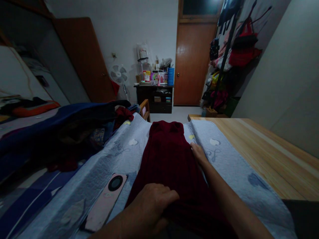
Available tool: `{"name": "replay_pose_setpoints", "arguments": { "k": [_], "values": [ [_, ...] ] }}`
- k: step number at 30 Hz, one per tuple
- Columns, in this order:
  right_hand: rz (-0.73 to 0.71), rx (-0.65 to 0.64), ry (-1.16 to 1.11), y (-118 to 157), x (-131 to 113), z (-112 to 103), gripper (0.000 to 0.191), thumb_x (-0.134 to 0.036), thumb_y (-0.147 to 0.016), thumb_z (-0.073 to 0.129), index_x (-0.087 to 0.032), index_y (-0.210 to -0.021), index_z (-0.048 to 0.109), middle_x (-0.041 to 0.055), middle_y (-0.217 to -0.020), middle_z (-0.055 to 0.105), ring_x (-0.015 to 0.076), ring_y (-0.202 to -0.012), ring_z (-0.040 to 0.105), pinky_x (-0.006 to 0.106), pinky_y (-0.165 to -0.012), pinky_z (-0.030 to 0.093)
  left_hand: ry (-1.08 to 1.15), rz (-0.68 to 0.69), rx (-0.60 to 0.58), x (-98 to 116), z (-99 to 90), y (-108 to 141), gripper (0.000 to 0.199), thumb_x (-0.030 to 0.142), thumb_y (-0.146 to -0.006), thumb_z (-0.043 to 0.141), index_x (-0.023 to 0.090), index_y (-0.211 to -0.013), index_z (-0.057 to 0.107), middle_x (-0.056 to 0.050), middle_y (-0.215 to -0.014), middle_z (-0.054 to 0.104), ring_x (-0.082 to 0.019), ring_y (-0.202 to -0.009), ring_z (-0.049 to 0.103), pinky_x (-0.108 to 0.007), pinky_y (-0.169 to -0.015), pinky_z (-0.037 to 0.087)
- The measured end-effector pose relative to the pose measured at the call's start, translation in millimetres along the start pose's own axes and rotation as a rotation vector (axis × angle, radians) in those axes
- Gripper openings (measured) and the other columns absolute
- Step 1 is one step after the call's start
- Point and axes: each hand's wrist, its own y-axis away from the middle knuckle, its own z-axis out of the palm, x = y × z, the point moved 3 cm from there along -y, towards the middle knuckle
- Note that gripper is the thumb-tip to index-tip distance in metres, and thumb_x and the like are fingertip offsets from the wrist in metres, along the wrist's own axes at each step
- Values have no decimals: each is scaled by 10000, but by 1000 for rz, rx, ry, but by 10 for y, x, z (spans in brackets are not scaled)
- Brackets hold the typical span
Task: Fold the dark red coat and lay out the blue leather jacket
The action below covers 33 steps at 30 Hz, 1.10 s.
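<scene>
Pale quilted cover (231,162) carries a dark-red garment (169,152), spread lengthwise, near end apparently unflattened; left hand (156,202) pinches cloth, while right hand (199,154) touches the edge, grip indeterminable.

Looks like a room in a home, perhaps a bedroom. Has a white wall (149,23), a brown door (193,63) at the far end and a second door (77,56) at left. Keeps a fan (119,74) beside a dark cabinet (160,108) crowded with packets (146,76) and other small goods. Carries hanging bags (243,56) along the right side. Shows heaped clothes (74,111) over what looks like blue bedding (32,202). Includes a quilted cover (119,162) spread over a wooden desk (261,152), with a phone (106,204) lying on it.
</scene>
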Motion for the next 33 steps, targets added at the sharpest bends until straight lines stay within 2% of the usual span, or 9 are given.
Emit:
{"name": "replay_pose_setpoints", "arguments": {
  "k": [3, 5, 8, 13, 18, 25, 29, 33],
  "values": [
    [29, 102, 347, 29, 85, -224, 364, -238, -850, 416, -134, -1127, 628, 158, -1238, 592, 290, -1240, 458, 392, -1065, 300, -48, 2, -27, 3, 51, -22, 343, 159, -698, 584, 262, -1019, 521, 2, -965, 627, -205, -894, 572, -331, -760, 400],
    [51, 115, 540, 58, 131, -313, 424, -168, -815, 463, -126, -1216, 592, 196, -1355, 499, 328, -1314, 376, 450, -1092, 241, -87, 13, -48, 21, 82, -40, 327, 163, -698, 586, 253, -1004, 516, -2, -972, 632, -212, -892, 575, -336, -750, 407],
    [83, 79, 773, 88, 201, -366, 489, -130, -817, 456, -126, -1297, 549, 210, -1471, 369, 378, -1369, 290, 539, -1082, 220, -139, 26, -82, 66, 103, -57, 300, 174, -706, 594, 245, -984, 508, -2, -983, 639, -219, -882, 582, -342, -739, 419],
    [69, -24, 1019, 61, 290, -393, 514, -122, -884, 339, -127, -1379, 478, 162, -1560, 223, 325, -1421, 220, 485, -1105, 226, -174, 28, -140, 127, 83, -50, 267, 208, -730, 616, 248, -973, 511, 6, -979, 648, -223, -869, 595, -342, -720, 435],
    [47, -57, 1108, 24, 321, -411, 528, -132, -895, 320, -123, -1407, 445, 165, -1567, 197, 318, -1421, 223, 462, -1108, 236, -183, 29, -192, 151, 92, -29, 237, 245, -749, 633, 240, -962, 530, -11, -964, 651, -227, -859, 602, -340, -709, 440],
    [21, -36, 1110, 48, 310, -406, 522, -134, -900, 315, -122, -1405, 445, 167, -1560, 217, 323, -1412, 241, 473, -1097, 248, -197, -1, -150, 273, 50, 33, 229, 245, -764, 645, 238, -969, 543, -26, -974, 651, -230, -875, 597, -335, -716, 435],
    [13, -23, 1080, 60, 292, -401, 511, -141, -894, 346, -125, -1393, 457, 172, -1554, 233, 321, -1409, 243, 482, -1093, 240, -164, 28, -173, 260, 70, 62, 269, 233, -753, 630, 241, -1007, 542, -27, -984, 644, -220, -865, 587, -324, -708, 429],
    [11, -7, 1029, 77, 259, -405, 476, -135, -901, 340, -115, -1349, 501, 171, -1549, 248, 334, -1405, 245, 485, -1090, 242, -167, 17, -85, 183, 156, 64, 331, 210, -719, 628, 251, -1031, 522, -14, -994, 631, -227, -872, 566, -347, -727, 428]
  ]
}}
